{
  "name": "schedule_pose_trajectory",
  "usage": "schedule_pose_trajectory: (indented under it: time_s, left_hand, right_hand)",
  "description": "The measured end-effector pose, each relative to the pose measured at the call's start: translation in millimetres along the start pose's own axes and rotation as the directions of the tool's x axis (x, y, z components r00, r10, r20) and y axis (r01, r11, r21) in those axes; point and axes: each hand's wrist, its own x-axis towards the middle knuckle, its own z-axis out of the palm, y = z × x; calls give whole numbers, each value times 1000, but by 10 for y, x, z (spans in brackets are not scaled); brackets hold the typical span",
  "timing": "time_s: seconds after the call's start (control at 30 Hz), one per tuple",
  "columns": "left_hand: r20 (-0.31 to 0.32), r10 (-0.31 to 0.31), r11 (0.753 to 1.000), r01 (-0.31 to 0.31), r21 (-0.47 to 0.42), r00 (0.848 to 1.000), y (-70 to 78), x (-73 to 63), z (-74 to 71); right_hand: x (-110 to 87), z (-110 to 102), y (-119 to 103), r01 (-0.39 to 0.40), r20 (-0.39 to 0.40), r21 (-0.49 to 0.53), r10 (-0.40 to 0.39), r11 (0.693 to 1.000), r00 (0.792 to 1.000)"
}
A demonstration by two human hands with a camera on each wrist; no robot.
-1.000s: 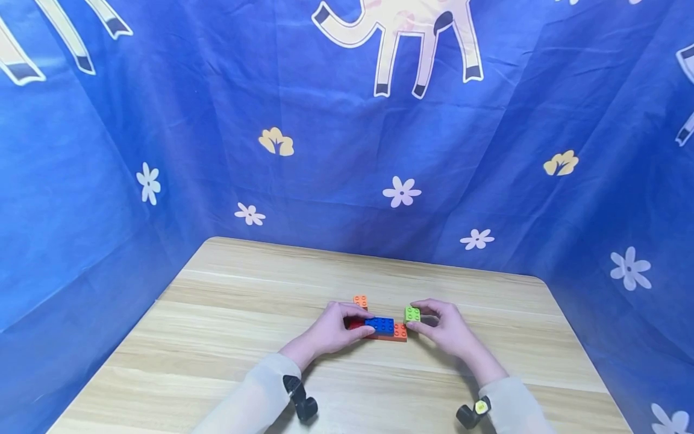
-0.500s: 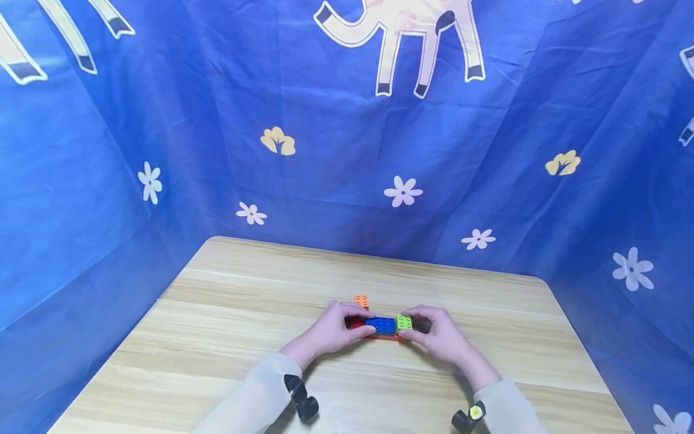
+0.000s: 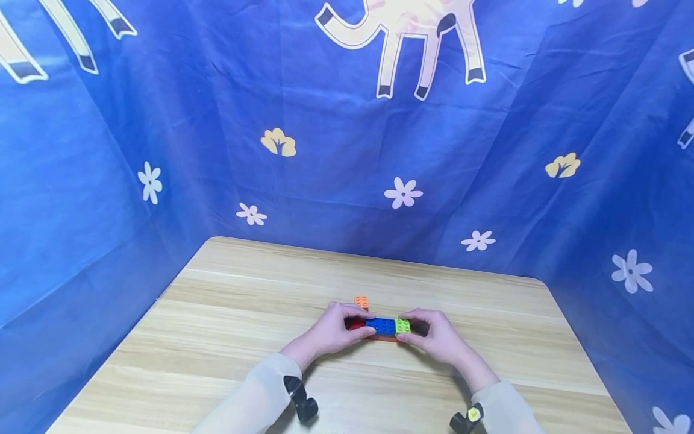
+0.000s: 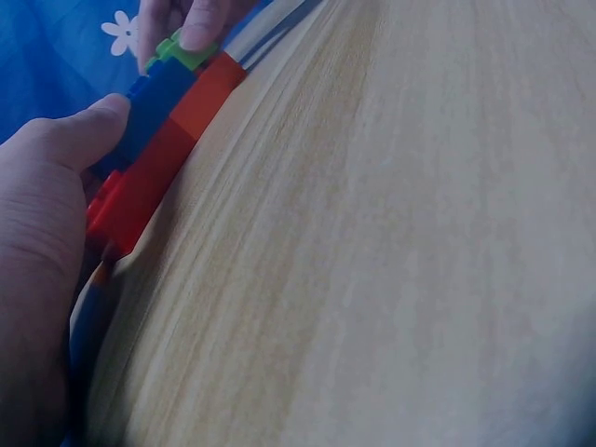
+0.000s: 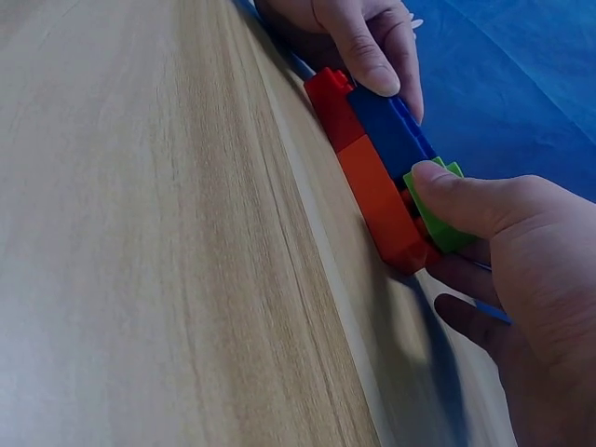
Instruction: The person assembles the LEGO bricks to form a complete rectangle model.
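My left hand pinches the blue toy building brick, which sits on a red brick and a red-orange brick laid end to end. Between right thumb and fingers, my right hand holds a small lime-green brick against the blue brick's right end. In the right wrist view the green brick sits over the red-orange one, slightly tilted, with orange studs showing in a gap beneath. An orange brick sticks out behind the left fingers; its lower part is hidden.
The bricks rest on a wood-grain table. A blue patterned curtain hangs behind it and at both sides. Small black devices are strapped to the left wrist and right wrist.
My right hand has moved left and down with the green brick, from beside the row to over the red-orange brick's end. The left hand has kept its hold on the blue brick.
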Motion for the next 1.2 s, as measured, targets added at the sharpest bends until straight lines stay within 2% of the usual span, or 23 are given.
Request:
schedule_pose_trajectory:
  time_s: [0.17, 0.43, 0.57, 0.8, 1.2]
  left_hand:
    - [-2, -10, 1000, 10, -3, 1000, 5, -1, 6]
    - [-3, -10, 1000, 10, 4, 1000, 23, 10, 7]
    - [-2, -10, 1000, 10, 6, 1000, 14, 10, 12]
    - [-2, -17, 1000, 17, 12, 1000, -3, 0, 24]
    - [16, 10, 1000, -10, 8, 1000, 27, 14, -9]
  right_hand:
    - [0, -12, -5, 2, 7, -42, -2, 999, 1000]
    - [11, -27, -22, 26, 24, -37, -25, 999, 999]
    - [15, -17, -13, 13, 25, -33, -12, 999, 1000]
    - [15, 28, 51, 20, 0, -37, -20, 999, 1000]
    - [-5, 77, 59, 39, -46, -61, -42, 997, 998]
